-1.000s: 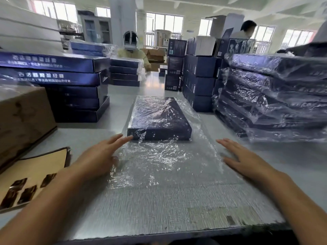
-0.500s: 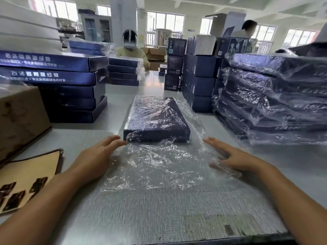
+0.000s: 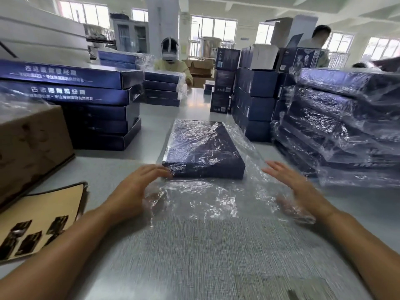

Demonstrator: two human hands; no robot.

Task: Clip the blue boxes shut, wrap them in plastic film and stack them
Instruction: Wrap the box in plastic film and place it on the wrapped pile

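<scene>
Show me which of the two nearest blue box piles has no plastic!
The left stack of flat dark-blue cardboard boxes, with bare printed sides. The right stack is covered in crinkly clear film.

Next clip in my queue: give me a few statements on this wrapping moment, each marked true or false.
1. The flat dark-blue box mid-table lies under clear plastic film. True.
2. The right hand grips the box's near edge. False: it lies flat, fingers straight, at the loose film to the right of the box, apart from it.
3. The right-hand stack of blue boxes is film-wrapped. True.
4. The left-hand stack of blue boxes is film-wrapped. False: its printed sides are bare.
5. The left hand reaches the box's near left corner. True.
</scene>
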